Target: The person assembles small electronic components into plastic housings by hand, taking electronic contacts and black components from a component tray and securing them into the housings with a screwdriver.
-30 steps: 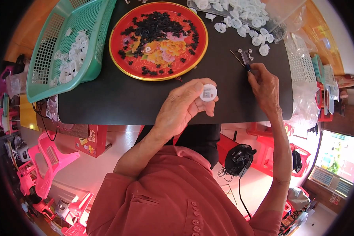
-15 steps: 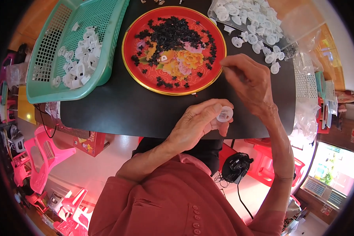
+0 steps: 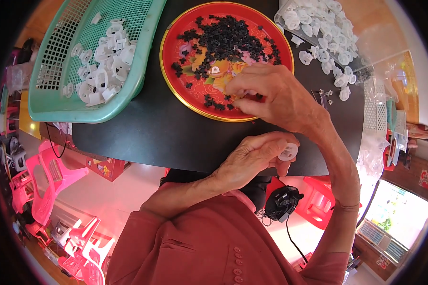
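Observation:
My left hand (image 3: 259, 156) is closed on a round, translucent white plastic part (image 3: 288, 152), held between thumb and fingers just over the table's near edge. Beyond it, my right hand (image 3: 278, 95) reaches over the near right side of a round red tray (image 3: 195, 103) with a gold rim and a flower pattern. Its thumb and fingers are bent together in a pinch beside small black cross-shaped pieces (image 3: 216, 102); what lies between the fingertips is hidden. A larger heap of the black pieces (image 3: 228, 40) covers the tray's far half. A small white piece (image 3: 214, 70) lies among them.
A green plastic basket (image 3: 88, 115) with white plastic parts (image 3: 104, 71) stands at the left of the black table (image 3: 176, 142). More round white parts (image 3: 318, 28) are heaped at the far right, some spilling onto the table. Small metal pieces (image 3: 325, 95) lie right of my right hand.
My right hand has moved left and down from beside the tray to over its near right part. The left hand keeps its hold on the white part. The whole view has shifted slightly.

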A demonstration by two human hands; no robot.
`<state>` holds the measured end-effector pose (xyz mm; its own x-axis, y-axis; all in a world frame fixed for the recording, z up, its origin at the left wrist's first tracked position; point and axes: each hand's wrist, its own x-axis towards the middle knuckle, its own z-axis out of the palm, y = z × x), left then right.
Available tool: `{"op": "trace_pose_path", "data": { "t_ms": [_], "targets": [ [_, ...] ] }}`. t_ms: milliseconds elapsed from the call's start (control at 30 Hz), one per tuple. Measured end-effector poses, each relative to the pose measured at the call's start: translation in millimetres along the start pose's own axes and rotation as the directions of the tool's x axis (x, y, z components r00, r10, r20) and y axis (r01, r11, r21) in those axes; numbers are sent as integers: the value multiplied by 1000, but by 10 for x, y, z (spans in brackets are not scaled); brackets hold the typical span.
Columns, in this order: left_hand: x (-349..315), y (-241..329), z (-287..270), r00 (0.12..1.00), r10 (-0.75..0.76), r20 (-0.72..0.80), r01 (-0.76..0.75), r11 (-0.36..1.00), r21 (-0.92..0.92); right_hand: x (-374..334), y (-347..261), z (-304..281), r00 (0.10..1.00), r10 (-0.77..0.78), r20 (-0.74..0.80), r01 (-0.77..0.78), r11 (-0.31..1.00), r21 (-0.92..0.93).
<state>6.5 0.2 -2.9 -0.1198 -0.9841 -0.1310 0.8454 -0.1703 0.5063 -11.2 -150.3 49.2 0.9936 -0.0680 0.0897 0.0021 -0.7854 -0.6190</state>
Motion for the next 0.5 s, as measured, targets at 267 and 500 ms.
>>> {"op": "trace_pose_path", "data": {
  "t_ms": [267, 500],
  "targets": [
    [-2, 14, 19, 1000, -8, 19, 8, 1000, -20, 24, 82, 37, 1000, -2, -21, 4, 996, 89],
    [-5, 21, 11, 1000, -11, 23, 11, 1000, -17, 49, 63, 103, 986, -153, -60, 153, 988, -5]
  ]
}}
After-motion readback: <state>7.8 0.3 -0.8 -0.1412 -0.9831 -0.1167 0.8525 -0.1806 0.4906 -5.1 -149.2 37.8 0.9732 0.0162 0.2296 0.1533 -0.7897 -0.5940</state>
